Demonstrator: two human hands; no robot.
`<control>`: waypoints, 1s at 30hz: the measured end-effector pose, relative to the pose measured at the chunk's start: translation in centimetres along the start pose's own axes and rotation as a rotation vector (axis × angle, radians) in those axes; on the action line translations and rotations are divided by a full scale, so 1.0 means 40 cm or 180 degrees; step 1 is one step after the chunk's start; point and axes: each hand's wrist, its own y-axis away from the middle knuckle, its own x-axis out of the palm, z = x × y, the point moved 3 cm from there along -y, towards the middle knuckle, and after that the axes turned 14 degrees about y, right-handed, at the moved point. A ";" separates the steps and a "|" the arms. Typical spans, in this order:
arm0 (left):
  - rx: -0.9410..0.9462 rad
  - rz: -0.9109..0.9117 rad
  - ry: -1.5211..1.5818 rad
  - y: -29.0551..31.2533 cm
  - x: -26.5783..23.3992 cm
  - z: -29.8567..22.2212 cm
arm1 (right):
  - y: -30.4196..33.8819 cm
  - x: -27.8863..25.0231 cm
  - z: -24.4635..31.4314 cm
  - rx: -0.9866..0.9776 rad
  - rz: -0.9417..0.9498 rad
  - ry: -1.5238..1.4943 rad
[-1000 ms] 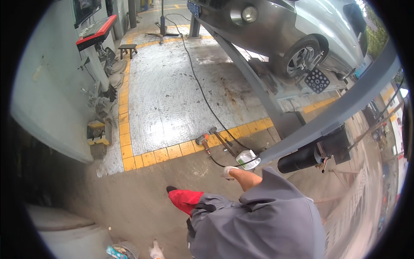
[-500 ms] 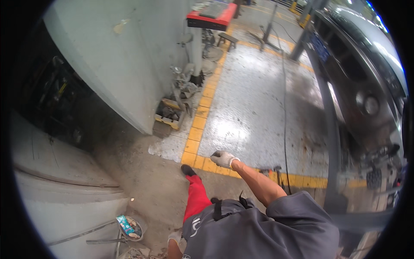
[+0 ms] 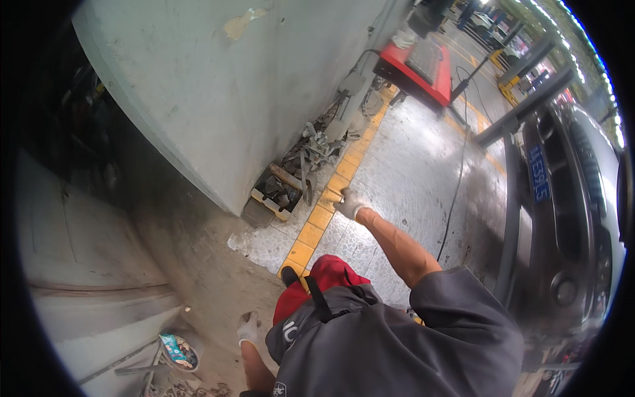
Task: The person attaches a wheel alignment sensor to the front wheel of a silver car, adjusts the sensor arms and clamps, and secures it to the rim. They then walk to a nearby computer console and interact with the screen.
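My right hand [image 3: 352,204], in a pale knit glove with dark fingertips, is held out in front over the yellow floor line [image 3: 322,217]. Its fingers are curled in; whatever they hold, if anything, is too small or hidden to make out. Low at my left side hangs my left hand [image 3: 249,329], gloved too, its fingers slightly apart and nothing seen in it. Neither hand touches anything around it. Nearest to the right hand is a box of scrap metal parts [image 3: 276,192] on the floor by the wall.
A red cart or cabinet [image 3: 423,78] with a keyboard on top stands ahead. Along the right is a dark car [image 3: 562,218] beside a lift post [image 3: 526,106]. A cable [image 3: 456,205] trails across the floor. A bucket with rubbish [image 3: 188,357] stands at lower left, near a pale wall [image 3: 218,99].
I have stepped forward and the view has turned; the red cart and the car are closer. My right hand has swung up and forward. My left hand has come further into view.
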 end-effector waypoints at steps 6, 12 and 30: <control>-0.0016 -0.0666 0.1012 0.059 0.111 -0.101 | -0.484 -0.128 0.050 -0.0314 0.0120 0.1364; -0.1356 -0.2043 0.1503 0.327 0.303 0.074 | -0.973 -0.049 0.108 -0.0994 0.0561 0.2549; -0.1664 -0.1958 0.2419 0.524 0.880 0.118 | -1.217 0.116 0.054 -0.1773 0.1215 0.3020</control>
